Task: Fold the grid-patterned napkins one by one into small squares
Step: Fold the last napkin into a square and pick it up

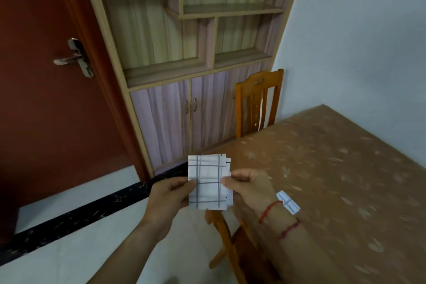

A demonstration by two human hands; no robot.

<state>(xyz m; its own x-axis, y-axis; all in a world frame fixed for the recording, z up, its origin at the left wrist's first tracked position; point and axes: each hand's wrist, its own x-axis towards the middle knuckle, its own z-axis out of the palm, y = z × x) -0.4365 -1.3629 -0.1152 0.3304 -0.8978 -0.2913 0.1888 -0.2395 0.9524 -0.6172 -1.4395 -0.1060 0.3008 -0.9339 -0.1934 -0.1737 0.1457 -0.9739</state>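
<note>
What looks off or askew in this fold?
The folded white grid-patterned napkin, pinched between left hand and right hand, has layers misaligned: extra edges jut out along its right side, top and bottom. Nothing looks spilled or damaged.

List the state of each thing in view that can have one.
napkin: folded small, held in the air by both hands
left hand: gripping the napkin's left edge
right hand: gripping the napkin's right edge
second napkin: lying on the table, mostly hidden behind the wrist
door: shut
cupboard doors: shut
chair: upright
</note>
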